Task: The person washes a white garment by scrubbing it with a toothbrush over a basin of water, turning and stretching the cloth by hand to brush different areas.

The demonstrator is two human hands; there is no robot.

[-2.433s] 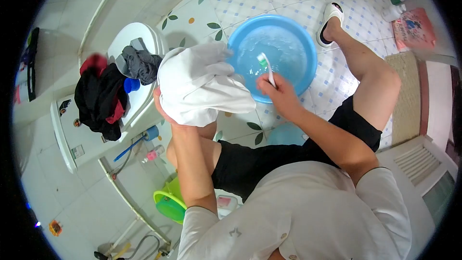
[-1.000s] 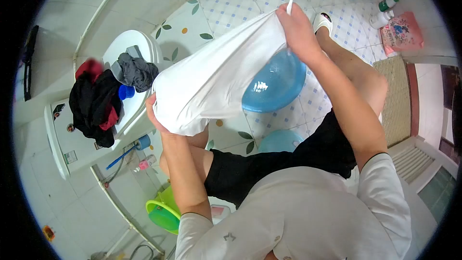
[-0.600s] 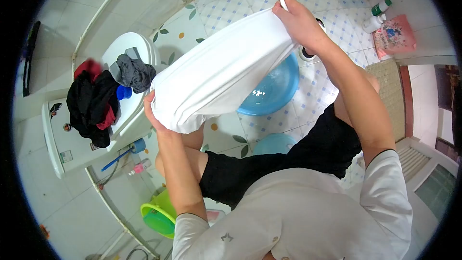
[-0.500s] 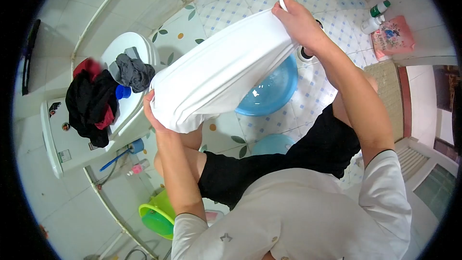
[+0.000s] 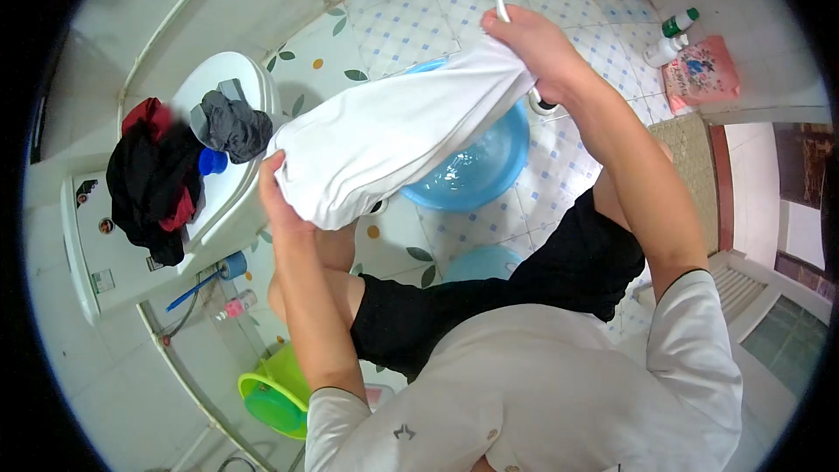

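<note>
A white cloth garment (image 5: 384,131) is stretched between my two hands above a blue basin (image 5: 511,153) of water on the floor. My left hand (image 5: 284,197) is closed on its near left end. The far right end is bunched in my closed right hand (image 5: 537,48). A white toothbrush (image 5: 500,2) with green and white bristles also sticks up out of my right hand, head pointing away from me. The garment covers part of the basin, and its exact kind cannot be made out.
On the left, dark red and black clothes (image 5: 153,179) and a grey cloth (image 5: 234,127) lie on a white toilet (image 5: 253,87). A green basin (image 5: 275,385) and toilet brush (image 5: 229,267) are at lower left. Bottles (image 5: 666,51) and a pink bag (image 5: 703,72) stand at upper right.
The white garment has narrowed and gathered more toward my right hand, showing more of the basin. My right hand has shifted slightly left and down in view, still with the toothbrush.
</note>
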